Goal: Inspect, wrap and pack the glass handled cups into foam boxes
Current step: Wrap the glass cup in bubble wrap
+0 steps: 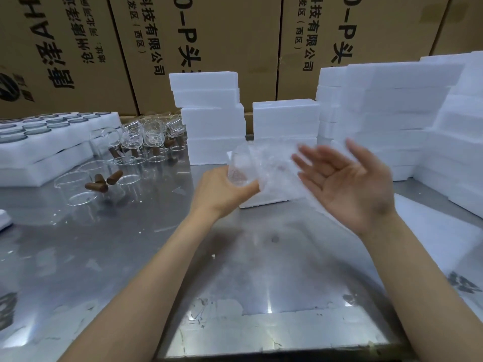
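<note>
1. Clear glass shows through a crumpled sheet of thin translucent wrap point(271, 168), where a small glass cup point(239, 169) sits half covered above the brushed steel worktable point(130, 257).
2. The left hand point(222, 189) cups that glass from below, its fingers curled round the base and pinching a fold of the wrap against it.
3. The right hand point(347, 184) is spread wide, palm turned towards the wrap, fingers straight and blurred; whether the fingertips touch the sheet I cannot tell.
4. Just behind the wrapped cup lies a low white foam box point(264, 199) flat on the worktable, partly hidden by the sheet.
5. Farther behind the wrapped cup stand two stacks of white foam blocks point(211, 126), and to its right a taller wall of the same foam point(392, 113) runs to the edge of view.
6. To the left of the wrapped cup a crowd of clear glass cups with brown wooden handles point(146, 137) stands and lies on the worktable; some are tipped on their sides, handles pointing out.
7. Left of those cups sit white foam trays point(39, 152) with round dark-rimmed pieces set in their holes.
8. Behind everything rise brown cardboard cartons point(235, 35) printed with black characters.
</note>
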